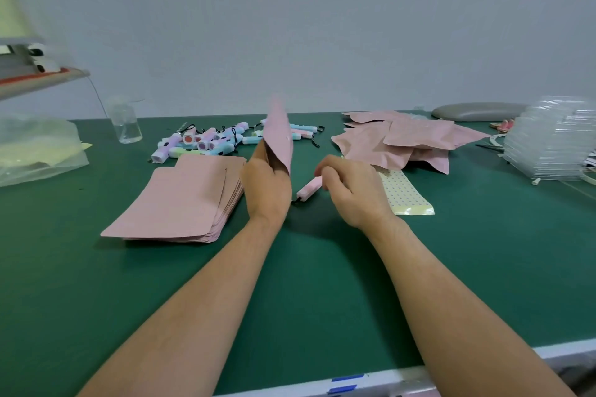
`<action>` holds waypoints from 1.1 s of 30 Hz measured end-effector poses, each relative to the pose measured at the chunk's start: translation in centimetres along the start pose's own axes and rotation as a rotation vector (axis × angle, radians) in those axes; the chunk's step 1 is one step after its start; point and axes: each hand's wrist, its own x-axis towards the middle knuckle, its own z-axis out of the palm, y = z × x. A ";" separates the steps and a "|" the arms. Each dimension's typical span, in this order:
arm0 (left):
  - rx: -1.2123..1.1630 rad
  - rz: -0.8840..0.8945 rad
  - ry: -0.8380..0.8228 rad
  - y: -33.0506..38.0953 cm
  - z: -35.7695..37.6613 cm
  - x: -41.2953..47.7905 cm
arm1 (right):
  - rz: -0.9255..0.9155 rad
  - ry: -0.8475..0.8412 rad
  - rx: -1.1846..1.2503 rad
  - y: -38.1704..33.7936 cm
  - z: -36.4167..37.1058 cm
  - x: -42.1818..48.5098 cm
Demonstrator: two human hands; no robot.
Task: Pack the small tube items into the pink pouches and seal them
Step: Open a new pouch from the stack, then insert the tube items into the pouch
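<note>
Tube [309, 188]: the pink one, held at its far end by my right grip [351, 190], cord end pointing down and left, low over the bench [322, 284], not yet in a pouch
Pouch [280, 135]: one pink pouch standing on edge, held at its lower end by my left grip [266, 184]; I cannot tell if its mouth is spread
Left grip: clamped on that pouch
Right grip: fingers curled round the tube
Supplies: flat pouch stack [180, 196] to the left, loose tubes [209, 138] behind it, filled pouches [403, 142] to the right, sticker sheet [404, 193] just beyond my right grip
Risk one: I judge the cord could snag the pouch edge, since it leads the way in
Risk two: a limp pouch held at one end may fold, so the tube slides past it onto the bench
Risk three: a thin hold on the tube's end could let it tip out
</note>
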 end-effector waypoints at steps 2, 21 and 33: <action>-0.027 -0.024 0.054 -0.2 -0.5 0.4 | 0.051 -0.052 -0.113 0.5 0.2 0.5; -0.187 -0.203 0.188 -0.2 -1.1 1.2 | 0.058 -0.048 0.113 1.3 0.3 0.7; -0.016 -0.094 0.150 -0.5 -0.9 1.1 | 0.177 -0.010 0.301 1.1 0.6 0.7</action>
